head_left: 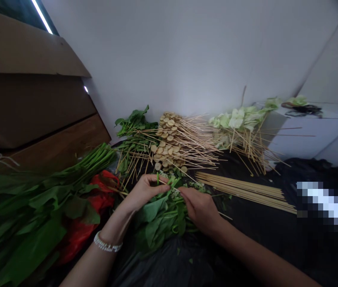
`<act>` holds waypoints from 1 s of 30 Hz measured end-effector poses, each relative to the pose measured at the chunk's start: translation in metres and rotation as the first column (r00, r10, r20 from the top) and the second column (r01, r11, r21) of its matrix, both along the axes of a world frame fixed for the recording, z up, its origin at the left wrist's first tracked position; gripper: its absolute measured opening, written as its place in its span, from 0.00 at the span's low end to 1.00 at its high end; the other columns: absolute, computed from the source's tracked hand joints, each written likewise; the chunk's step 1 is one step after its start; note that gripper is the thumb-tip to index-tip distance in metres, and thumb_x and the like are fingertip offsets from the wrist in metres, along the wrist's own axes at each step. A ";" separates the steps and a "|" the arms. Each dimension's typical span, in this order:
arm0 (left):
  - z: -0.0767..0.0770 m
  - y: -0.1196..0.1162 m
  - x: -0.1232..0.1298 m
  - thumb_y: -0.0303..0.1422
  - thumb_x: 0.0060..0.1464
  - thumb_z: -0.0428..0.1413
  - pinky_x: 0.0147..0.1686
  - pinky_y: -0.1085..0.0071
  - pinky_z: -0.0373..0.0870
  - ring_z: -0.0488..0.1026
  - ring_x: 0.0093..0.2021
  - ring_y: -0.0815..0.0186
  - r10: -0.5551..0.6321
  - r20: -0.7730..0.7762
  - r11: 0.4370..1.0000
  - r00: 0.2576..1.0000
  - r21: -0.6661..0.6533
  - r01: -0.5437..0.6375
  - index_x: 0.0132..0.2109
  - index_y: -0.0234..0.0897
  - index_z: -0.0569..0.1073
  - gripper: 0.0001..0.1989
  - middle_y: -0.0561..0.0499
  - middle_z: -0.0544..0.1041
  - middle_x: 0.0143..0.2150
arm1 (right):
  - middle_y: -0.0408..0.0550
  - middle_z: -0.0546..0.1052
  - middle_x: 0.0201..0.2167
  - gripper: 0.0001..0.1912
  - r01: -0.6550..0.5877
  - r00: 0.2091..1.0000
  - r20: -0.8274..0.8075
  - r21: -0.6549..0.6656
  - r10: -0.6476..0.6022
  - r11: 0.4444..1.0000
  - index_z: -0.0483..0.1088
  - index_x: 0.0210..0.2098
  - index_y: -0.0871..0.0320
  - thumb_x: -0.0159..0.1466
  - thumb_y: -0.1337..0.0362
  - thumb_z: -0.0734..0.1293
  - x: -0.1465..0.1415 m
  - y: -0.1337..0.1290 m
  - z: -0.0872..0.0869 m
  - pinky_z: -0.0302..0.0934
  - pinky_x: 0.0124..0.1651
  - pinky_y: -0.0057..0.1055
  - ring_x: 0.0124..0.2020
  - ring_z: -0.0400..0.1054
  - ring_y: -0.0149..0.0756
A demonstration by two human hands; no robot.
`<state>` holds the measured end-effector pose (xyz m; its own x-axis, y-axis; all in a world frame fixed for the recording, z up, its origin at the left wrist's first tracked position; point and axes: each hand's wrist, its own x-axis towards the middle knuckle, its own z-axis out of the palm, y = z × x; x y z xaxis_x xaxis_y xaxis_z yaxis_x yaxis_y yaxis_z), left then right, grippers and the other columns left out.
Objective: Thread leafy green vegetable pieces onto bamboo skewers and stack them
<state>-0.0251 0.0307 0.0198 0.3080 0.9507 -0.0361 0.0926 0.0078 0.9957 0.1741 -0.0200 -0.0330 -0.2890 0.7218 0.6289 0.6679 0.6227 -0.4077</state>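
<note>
My left hand (150, 192) is closed, thumb against fingers, on the stems of leafy greens (157, 225). Broad leaves hang below it, over the black plastic (169, 267). Close to its right, my right hand (201, 209) is pinched at the same stems. A thin wooden skewer (226, 216) sticks out behind that hand, in line with its fingertips; its other end is hidden by the hand and leaves. Chopped green bits (198, 185) lie just beyond the hands. A bundle of bare skewers (246, 191) rests to the right.
Skewered round pale slices (169, 139) are piled against the wall, between skewered greens (135, 131) and skewered pale cabbage-like leaves (237, 117). At the left lie long-stemmed greens (37, 215) and a red plastic bag (81, 235). A cardboard box (31, 107) stands behind them.
</note>
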 end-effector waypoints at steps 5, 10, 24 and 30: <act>-0.002 0.000 0.003 0.38 0.38 0.69 0.37 0.69 0.72 0.76 0.32 0.64 -0.024 -0.074 0.994 0.997 0.106 0.032 0.34 0.35 0.80 0.15 0.49 0.81 0.32 | 0.52 0.79 0.40 0.14 -0.018 0.999 -0.035 -0.016 0.017 1.000 0.71 0.46 0.59 0.67 0.71 0.56 -0.002 -0.002 0.002 0.68 0.47 0.29 0.42 0.75 0.35; 0.004 0.003 -0.006 0.42 0.47 0.64 0.41 0.69 0.71 0.76 0.38 0.62 -0.094 -0.128 0.985 0.987 0.131 0.111 0.39 0.35 0.81 0.16 0.47 0.82 0.38 | 0.51 0.79 0.39 0.13 0.014 0.998 -0.056 0.022 -0.013 1.000 0.71 0.44 0.58 0.68 0.70 0.56 0.001 0.001 0.003 0.68 0.46 0.28 0.41 0.75 0.35; 0.007 0.001 -0.003 0.47 0.57 0.53 0.37 0.71 0.66 0.70 0.33 0.64 -0.174 -0.309 0.902 0.935 0.332 0.278 0.29 0.33 0.77 0.22 0.49 0.76 0.30 | 0.50 0.79 0.38 0.12 0.015 0.998 -0.064 0.069 -0.010 0.998 0.70 0.44 0.60 0.68 0.71 0.56 0.003 0.002 0.006 0.66 0.41 0.27 0.38 0.75 0.34; -0.001 0.014 -0.010 0.54 0.54 0.51 0.44 0.67 0.68 0.73 0.46 0.57 0.173 0.046 0.965 0.984 0.193 -0.178 0.48 0.35 0.78 0.28 0.43 0.78 0.47 | 0.42 0.74 0.25 0.10 0.115 0.984 -0.157 0.169 -0.088 0.979 0.66 0.41 0.58 0.69 0.69 0.54 0.012 0.000 0.018 0.61 0.29 0.24 0.24 0.70 0.29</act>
<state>-0.0354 0.0444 0.0189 0.1340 0.9776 0.1621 0.0785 -0.1735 0.9817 0.1857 -0.0199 -0.0151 -0.1140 0.6161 0.7794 0.6716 0.6259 -0.3965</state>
